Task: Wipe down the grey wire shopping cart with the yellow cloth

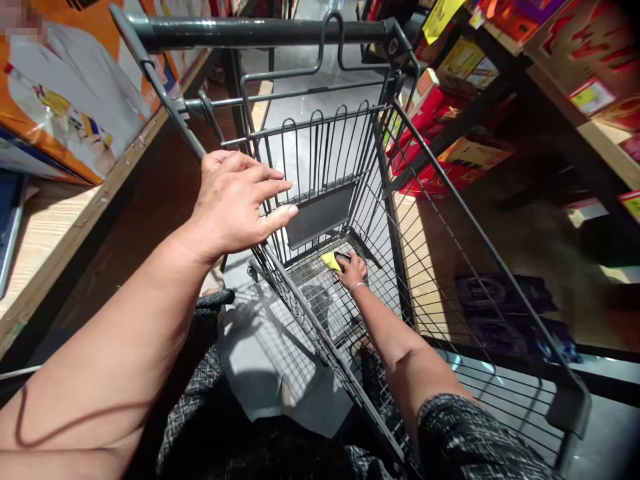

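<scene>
A dark grey wire shopping cart (305,313) stands in front of me. My left hand (237,203) rests with its palm on the cart's near side rim, below the handle, fingers stretched out over the basket. Deep inside the basket, my right hand (354,270) is closed around a small black and yellow item (331,261) at the wire floor. Its yellow part sticks out to the left of my fingers; its exact kind I cannot make out. A thin bracelet circles my right wrist.
The cart's handle bar (265,33) crosses the top. Shelving with an orange and white package (65,87) lies left. On the right, shelves carry red boxes (450,167), a brown carton (590,53) and dark purple packs (500,313). Grey floor (305,153) shows beyond the cart.
</scene>
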`<state>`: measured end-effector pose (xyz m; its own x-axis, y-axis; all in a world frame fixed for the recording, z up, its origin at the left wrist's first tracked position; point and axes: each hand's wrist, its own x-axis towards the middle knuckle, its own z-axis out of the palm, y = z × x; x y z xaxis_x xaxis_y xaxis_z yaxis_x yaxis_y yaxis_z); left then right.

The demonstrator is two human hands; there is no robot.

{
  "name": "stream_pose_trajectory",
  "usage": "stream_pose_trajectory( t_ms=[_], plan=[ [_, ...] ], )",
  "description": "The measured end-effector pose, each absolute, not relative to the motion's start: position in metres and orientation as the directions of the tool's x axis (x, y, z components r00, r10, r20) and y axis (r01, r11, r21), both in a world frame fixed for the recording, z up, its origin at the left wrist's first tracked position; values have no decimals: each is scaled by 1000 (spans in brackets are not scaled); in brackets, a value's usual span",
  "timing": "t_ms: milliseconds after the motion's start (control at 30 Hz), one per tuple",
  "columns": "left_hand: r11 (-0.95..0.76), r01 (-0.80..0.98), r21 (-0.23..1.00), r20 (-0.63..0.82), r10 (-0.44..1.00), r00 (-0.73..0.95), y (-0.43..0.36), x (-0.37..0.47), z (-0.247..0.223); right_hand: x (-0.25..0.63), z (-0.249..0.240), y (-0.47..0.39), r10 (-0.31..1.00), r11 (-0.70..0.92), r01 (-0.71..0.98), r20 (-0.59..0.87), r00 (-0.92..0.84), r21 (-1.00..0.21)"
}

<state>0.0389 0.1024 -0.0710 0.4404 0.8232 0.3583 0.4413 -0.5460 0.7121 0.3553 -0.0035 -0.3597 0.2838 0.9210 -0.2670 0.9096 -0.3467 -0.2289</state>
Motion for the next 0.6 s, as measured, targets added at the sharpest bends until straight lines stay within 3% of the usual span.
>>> stream_pose_trajectory(
  t_ms=[133, 233, 433, 600],
  plan=[
    [-598, 567, 567, 356, 798, 487, 102, 39, -68, 345, -363, -1, 827, -527, 828, -341, 447, -194],
    [-625, 595, 505, 400, 781, 480, 100, 40, -65, 327, -364, -13, 862, -420, 886, -392, 322, -195],
    [-620, 546, 563, 404, 784, 472, 100, 39, -68, 292, -359, -47, 948, -139, 957, -312, 55, -255],
    [-630, 568, 530, 428, 777, 462, 103, 40, -70, 249, -328, -62, 934, -101, 890, -351, -70, -445]
  ],
)
